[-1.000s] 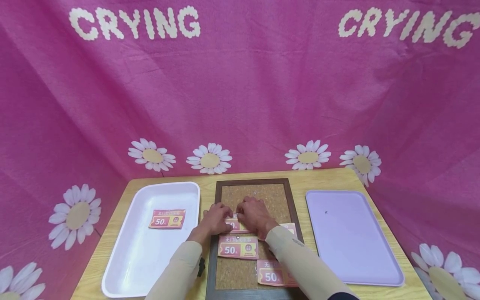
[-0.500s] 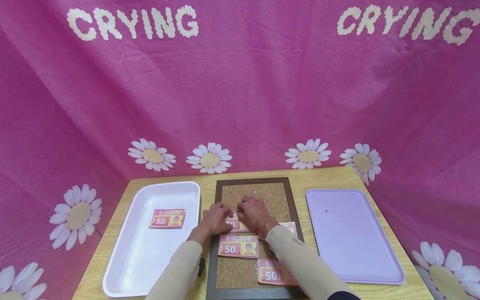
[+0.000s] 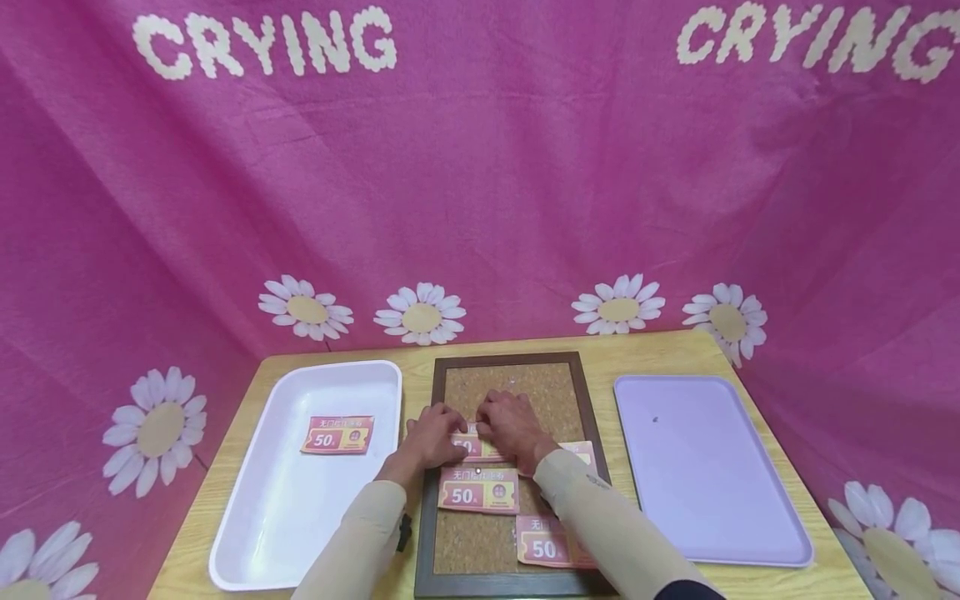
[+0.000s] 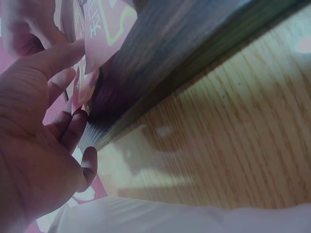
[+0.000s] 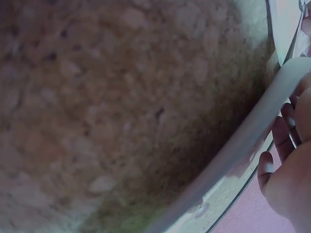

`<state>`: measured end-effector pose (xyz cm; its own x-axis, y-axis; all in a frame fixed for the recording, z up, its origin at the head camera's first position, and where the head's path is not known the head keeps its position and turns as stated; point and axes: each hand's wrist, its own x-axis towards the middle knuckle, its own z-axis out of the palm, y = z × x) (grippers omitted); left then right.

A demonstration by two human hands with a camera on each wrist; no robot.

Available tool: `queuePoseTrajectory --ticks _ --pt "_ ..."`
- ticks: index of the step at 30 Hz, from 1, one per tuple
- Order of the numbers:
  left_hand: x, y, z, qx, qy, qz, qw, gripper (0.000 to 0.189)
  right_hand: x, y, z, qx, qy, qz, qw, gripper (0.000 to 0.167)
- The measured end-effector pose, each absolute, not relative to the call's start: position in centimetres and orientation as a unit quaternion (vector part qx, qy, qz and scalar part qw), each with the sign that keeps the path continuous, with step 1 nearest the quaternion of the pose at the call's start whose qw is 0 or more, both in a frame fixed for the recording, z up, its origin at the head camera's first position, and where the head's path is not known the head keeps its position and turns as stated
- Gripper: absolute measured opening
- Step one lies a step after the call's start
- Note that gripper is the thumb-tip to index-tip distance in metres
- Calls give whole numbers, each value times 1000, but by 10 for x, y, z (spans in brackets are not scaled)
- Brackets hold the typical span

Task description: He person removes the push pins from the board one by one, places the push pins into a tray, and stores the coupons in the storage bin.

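In the head view, a red and yellow paper coupon (image 3: 480,447) marked 50 lies on a framed cork board (image 3: 476,550), between both hands. My left hand (image 3: 433,435) pinches its left end between thumb and fingers; in the left wrist view the coupon (image 4: 104,36) stands raised near the dark frame edge. My right hand (image 3: 510,423) has bent fingers on the coupon's upper right part and hides some of it. Whether a pin is under these fingertips, I cannot tell. Below lie another coupon (image 3: 478,490), a lower right coupon (image 3: 543,542) and one partly behind the right wrist (image 3: 577,451).
A deep white tray (image 3: 251,500) at left holds a single coupon (image 3: 337,435). To the right lies a shallow purple tray (image 3: 712,475) with a small dark speck in it. A pink curtain with daisies hangs behind the wooden table (image 3: 637,350).
Both hands stay at the same coupon with hardly any movement. The head view shifts very slightly; the coupons and trays keep their places.
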<state>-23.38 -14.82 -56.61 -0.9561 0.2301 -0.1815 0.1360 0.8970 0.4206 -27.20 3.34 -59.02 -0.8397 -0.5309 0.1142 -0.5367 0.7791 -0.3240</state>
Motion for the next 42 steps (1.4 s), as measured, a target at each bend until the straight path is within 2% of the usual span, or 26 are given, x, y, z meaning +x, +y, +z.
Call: queuePoseTrajectory --ticks 6,14,25,33,42 --pt "-233 -148 -566 102 967 207 109 30 -273 34 -592 294 -942 162 30 8" --pt "-232 -148 -570 97 967 211 108 28 -271 34 -595 293 -942 159 26 7" --pt "-232 -149 -569 103 968 206 100 30 -273 35 -593 309 -932 180 65 3" --pt "-232 -149 -567 93 967 213 109 30 -272 39 -588 315 -930 183 43 5" --pt "-232 -149 -567 90 967 217 102 31 -271 41 -588 330 -924 167 94 6"
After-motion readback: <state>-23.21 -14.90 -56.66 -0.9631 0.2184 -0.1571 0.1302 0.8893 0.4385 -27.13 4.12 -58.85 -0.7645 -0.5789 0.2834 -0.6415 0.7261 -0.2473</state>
